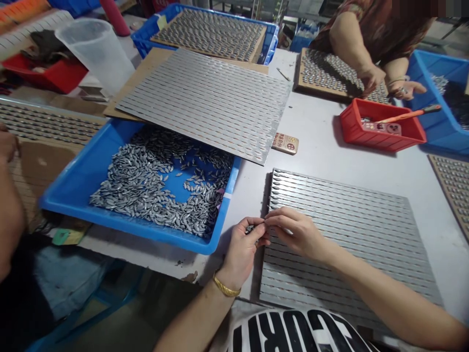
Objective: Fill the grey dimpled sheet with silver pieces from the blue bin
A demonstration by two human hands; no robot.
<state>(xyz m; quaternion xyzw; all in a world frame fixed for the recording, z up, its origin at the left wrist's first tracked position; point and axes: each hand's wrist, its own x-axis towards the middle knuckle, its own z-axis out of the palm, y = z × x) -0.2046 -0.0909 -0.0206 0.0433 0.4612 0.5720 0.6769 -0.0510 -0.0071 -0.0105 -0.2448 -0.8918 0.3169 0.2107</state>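
Observation:
Small grey spindle-shaped metal pieces (249, 228) lie in my left hand (246, 244), which curls round them beside the left edge of a slotted metal plate (340, 230). My right hand (296, 230) hangs over that edge, its thumb and fingertips pinched together and meeting the left fingertips. What the right fingers pinch is too small to make out. Along the plate's upper left edge sits a short column of the same pieces (276, 188). To the left, a blue tray (128, 225) contains a heap of loose metal pieces (135, 181).
A second slotted plate (212, 98) on cardboard overhangs the blue tray. Beyond my plate stands a red bin (384, 139) with an orange-handled tool (406, 115). Across the table a co-worker's hands (373, 80) work over a filled board (326, 73). Another person's arm (9, 195) is at left.

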